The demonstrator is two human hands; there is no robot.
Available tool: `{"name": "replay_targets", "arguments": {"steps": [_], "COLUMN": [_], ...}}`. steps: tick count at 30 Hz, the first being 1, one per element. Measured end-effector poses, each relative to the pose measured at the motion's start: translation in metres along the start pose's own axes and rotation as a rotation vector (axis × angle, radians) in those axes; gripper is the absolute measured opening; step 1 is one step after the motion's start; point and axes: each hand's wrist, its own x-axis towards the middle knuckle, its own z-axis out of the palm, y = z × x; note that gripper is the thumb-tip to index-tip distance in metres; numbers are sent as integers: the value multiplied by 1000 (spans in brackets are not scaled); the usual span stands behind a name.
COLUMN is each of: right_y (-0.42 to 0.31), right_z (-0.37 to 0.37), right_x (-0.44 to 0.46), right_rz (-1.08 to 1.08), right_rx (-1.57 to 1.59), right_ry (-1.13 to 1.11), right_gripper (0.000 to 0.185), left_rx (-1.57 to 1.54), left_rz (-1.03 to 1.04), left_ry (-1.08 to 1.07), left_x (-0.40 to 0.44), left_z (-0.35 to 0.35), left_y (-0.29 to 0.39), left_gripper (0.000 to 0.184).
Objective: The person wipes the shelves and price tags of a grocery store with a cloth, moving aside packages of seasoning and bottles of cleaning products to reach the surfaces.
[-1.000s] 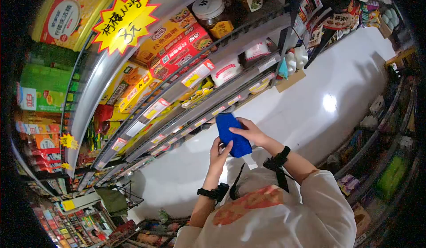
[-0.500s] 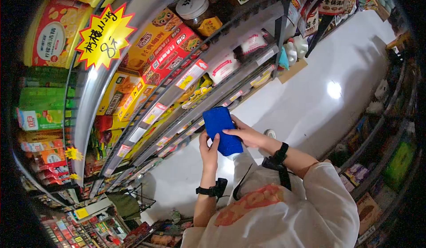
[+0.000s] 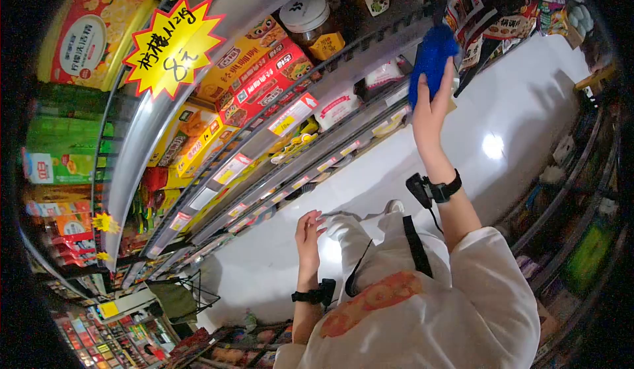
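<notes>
My right hand (image 3: pixel 432 118) is raised at the right end of the shelf and grips a folded blue cloth (image 3: pixel 432 62). The cloth is against or very near the shelf edge (image 3: pixel 396 82); whether it touches cannot be made out. My left hand (image 3: pixel 308 237) hangs low in front of my body, holding nothing, with its fingers loosely bent and somewhat apart. Close to the cloth are hanging dark seasoning packets (image 3: pixel 465 9). Left of it stand a white-lidded jar (image 3: pixel 307 16) and white bags (image 3: pixel 337 108).
Shelves of packaged goods run along the left, with red and yellow boxes (image 3: pixel 267 82) and a starburst price sign (image 3: pixel 173 47). Another rack (image 3: pixel 581 191) curves along the right. Between them lies a white floor (image 3: pixel 522 115). A folding stool (image 3: pixel 178 300) stands at lower left.
The blue cloth has gone from both hands in front of my body to the right hand alone, up and right to the shelf end. My left hand has let go and dropped slightly.
</notes>
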Motion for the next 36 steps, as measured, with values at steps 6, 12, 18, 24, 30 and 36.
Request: {"name": "replay_targets", "arguments": {"steps": [6, 12, 18, 24, 30, 36], "right_y": [-15, -7, 4, -7, -29, 24], "right_z": [63, 62, 37, 71, 70, 21], "right_x": [-17, -42, 2, -44, -71, 13], "right_rz": [-307, -593, -607, -486, -904, -735], "right_rx": [-191, -318, -393, -252, -293, -396], "right_ry": [-92, -336, -214, -147, -564, -289], "right_gripper": [51, 34, 26, 29, 37, 24], "left_rx": [37, 33, 50, 133, 57, 217], "left_rz": [-32, -34, -53, -78, -156, -77], "left_ry": [-38, -83, -139, -123, -4, -44], "left_x": [6, 23, 35, 30, 32, 30], "left_z": [10, 22, 22, -6, -16, -43], "left_y": [-5, 4, 12, 14, 17, 7], "left_gripper": [31, 28, 28, 32, 33, 35]}}
